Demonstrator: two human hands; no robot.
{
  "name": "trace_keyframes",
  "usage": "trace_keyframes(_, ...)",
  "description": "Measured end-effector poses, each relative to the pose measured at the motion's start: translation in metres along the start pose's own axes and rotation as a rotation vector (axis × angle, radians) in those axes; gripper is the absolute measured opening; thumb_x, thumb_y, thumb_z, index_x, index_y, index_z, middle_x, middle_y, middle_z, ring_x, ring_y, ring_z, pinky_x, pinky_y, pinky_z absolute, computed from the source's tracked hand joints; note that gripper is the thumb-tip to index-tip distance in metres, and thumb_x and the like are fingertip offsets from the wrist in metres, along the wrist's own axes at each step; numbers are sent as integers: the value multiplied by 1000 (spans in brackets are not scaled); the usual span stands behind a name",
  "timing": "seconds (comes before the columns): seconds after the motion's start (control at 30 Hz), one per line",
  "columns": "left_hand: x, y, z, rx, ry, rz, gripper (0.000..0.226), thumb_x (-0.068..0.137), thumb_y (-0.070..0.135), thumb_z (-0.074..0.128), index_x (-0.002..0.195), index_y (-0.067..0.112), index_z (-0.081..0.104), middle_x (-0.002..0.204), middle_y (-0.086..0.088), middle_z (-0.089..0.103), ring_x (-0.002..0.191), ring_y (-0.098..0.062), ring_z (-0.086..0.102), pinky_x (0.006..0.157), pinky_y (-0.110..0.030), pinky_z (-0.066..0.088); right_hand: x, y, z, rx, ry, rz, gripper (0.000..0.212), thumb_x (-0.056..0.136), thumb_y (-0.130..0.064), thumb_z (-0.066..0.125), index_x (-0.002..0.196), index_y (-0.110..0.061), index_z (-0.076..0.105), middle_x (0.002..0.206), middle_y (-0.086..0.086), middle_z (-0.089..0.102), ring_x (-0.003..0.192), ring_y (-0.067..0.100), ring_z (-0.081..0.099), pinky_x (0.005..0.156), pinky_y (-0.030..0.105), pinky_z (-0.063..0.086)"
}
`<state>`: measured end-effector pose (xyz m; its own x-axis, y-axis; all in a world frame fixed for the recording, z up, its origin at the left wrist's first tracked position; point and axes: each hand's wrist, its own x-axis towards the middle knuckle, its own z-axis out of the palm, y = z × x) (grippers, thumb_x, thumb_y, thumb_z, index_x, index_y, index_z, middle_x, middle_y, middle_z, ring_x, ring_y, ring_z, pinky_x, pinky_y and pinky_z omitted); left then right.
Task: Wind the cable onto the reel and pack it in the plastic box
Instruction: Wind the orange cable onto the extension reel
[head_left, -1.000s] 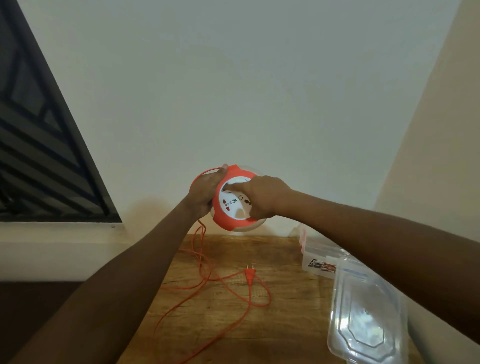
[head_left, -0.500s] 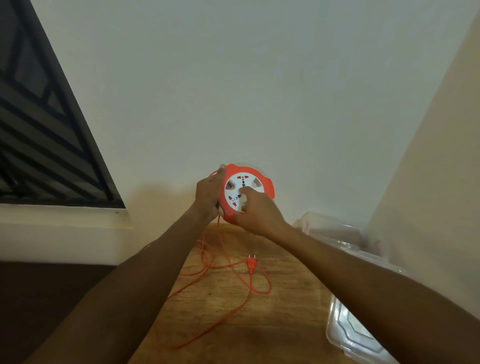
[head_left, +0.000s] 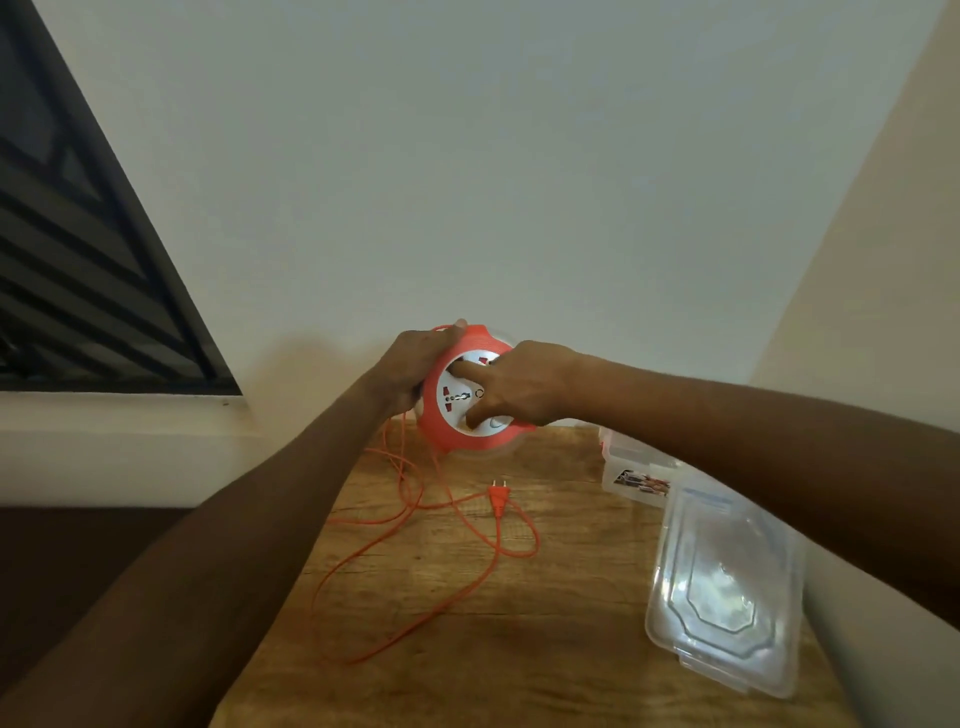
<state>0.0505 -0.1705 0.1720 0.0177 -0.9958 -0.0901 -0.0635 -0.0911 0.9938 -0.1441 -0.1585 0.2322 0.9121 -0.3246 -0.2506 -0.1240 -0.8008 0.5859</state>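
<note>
We are holding the reel (head_left: 470, 387) up above the far end of the bench (head_left: 545, 613), close to the wall. Our left hand (head_left: 415, 364) is curled round the reel's left rim, gripping the orange casing, with the thumb up on the top edge. Our right hand (head_left: 519, 387) lies across the white socket face, its forefinger and thumb pressed into the face as if to turn it; the other fingers are hidden behind the hand, so we cannot tell how they sit.

Most of the cable (head_left: 415, 545) is not yet wound. It drops from the underside of the reel and sprawls in crossing loops over the wooden bench, with the plug (head_left: 498, 499) lying inside the tangle. The plastic box (head_left: 636, 470) stands at the right edge, partly behind our right forearm, and its clear lid (head_left: 727, 587) lies flat just in front of it.

The main risk, as we judge it, is those crossing loops: winding quickly could pull them into a knot or jam at the reel's mouth. The plug may also drag and catch on a loop, or whip across into the lid. If our fingers slip on the smooth face, the reel could twist out of the left hand's grip and fall onto the bench.
</note>
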Motion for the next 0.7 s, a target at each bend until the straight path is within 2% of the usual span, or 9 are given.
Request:
trace_keyframes(0.13, 1, 1, 4, 23, -40, -13, 42, 101, 44, 61, 119, 8, 72, 107, -13, 79, 90, -33, 77, 72, -39, 65, 6, -8, -7, -20, -151, 49, 60, 94, -32, 62, 147, -39, 36, 157, 13, 26, 123, 40, 52, 87, 44, 55)
trace_keyframes(0.23, 3, -2, 5, 51, -91, -1, 52, 100, 44, 61, 122, -2, 69, 111, -21, 76, 89, -34, 75, 77, -41, 64, 12, -12, -13, 129, -167, 128, 52, 96, -37, 54, 146, -23, 43, 147, 17, 43, 124, 43, 51, 94, 50, 50)
trace_keyframes(0.33, 3, -7, 3, 21, -80, 22, 51, 98, 46, 63, 118, 0, 73, 115, -24, 75, 97, -37, 75, 87, -49, 62, 11, -14, -3, 263, -14, 207, 45, 93, -34, 58, 136, -22, 54, 126, 13, 62, 113, 38, 60, 81, 42, 50)
trace_keyframes(0.43, -1, -15, 8, -108, 74, 59, 40, 100, 48, 59, 107, 13, 75, 113, -19, 78, 99, -36, 76, 85, -47, 64, 12, -20, 19, 306, 185, 460, 63, 87, -49, 60, 144, -30, 40, 128, 5, 62, 108, 31, 64, 79, 41, 54)
trace_keyframes(0.57, 0, -23, 28, -174, 299, 144, 31, 101, 47, 59, 95, 23, 78, 98, -5, 82, 88, -24, 79, 76, -36, 66, 27, -42, 45, 636, 375, 897, 68, 86, -61, 50, 145, -28, 38, 124, 5, 66, 106, 30, 65, 83, 42, 53)
trace_keyframes(0.63, 0, -29, 39, -148, 350, 142, 31, 101, 47, 60, 91, 25, 78, 94, -1, 82, 87, -21, 79, 79, -39, 66, 31, -52, 54, 923, 417, 1061, 70, 88, -63, 45, 146, -24, 39, 131, 5, 62, 114, 29, 62, 89, 43, 52)
trace_keyframes(0.7, 0, -35, 45, -134, 380, 123, 30, 100, 47, 61, 85, 28, 79, 92, -1, 81, 89, -24, 79, 85, -45, 65, 35, -58, 58, 1259, 436, 1162, 69, 91, -55, 48, 149, -20, 35, 143, 6, 53, 124, 28, 55, 97, 43, 49)
